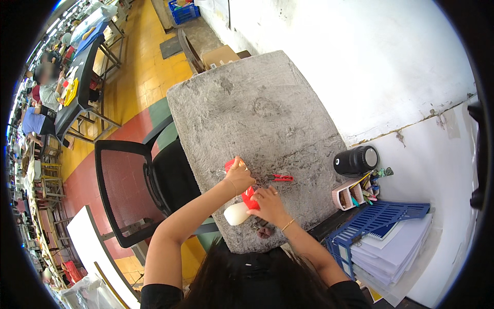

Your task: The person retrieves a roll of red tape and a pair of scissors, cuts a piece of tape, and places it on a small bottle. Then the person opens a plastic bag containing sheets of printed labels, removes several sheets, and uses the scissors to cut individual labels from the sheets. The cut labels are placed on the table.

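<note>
A glossy red item (250, 199) lies low over the grey fuzzy tabletop (247, 113), between my two hands; its kind is unclear. My left hand (239, 177) has its fingers closed round the upper end, where more red shows past the knuckles. At the lower end, my right hand (268, 204) pinches the red item. Whether it is one piece or two, I cannot tell. A white rounded object (236, 213) sits against its lower end, close to my right fingers. Just right of my left hand lie small red-handled snips (282, 178).
At the right edge stand a black cylinder (356, 160), a pink pen organizer (350, 195) and a blue tray (381, 221) with papers. A small dark object (265, 232) lies near the front edge. A black mesh chair (126, 188) is at the left; white wall (370, 67) beyond.
</note>
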Demonstrator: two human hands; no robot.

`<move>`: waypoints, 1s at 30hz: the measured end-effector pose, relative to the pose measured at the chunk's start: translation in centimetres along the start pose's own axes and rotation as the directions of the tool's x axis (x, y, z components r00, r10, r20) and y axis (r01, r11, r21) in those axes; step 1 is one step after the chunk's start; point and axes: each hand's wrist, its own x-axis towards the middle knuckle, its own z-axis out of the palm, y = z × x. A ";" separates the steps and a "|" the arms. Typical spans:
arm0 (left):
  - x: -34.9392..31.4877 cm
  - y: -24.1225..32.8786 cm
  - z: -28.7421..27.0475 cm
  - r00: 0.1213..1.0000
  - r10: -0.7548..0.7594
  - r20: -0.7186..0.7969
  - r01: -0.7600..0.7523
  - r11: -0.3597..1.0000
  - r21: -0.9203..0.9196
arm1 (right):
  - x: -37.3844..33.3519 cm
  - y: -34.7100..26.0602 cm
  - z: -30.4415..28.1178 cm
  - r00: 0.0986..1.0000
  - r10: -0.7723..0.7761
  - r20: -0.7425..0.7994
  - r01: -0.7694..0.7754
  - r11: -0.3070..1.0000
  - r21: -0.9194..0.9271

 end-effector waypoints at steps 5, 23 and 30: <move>0.3 -0.8 0.5 0.999 0.011 0.045 -0.012 1.000 0.016 | -0.8 -1.7 -0.3 0.994 -0.044 -0.096 0.049 0.997 0.054; -11.1 -3.8 -7.2 0.682 -0.704 -0.199 0.245 0.476 -0.844 | -1.8 -2.9 1.1 0.999 -0.014 0.030 0.019 0.982 -0.187; -20.7 0.6 0.4 0.506 -0.862 0.025 -0.156 -0.120 -0.981 | -3.1 -4.0 1.0 1.000 -0.020 0.014 0.024 0.937 -0.349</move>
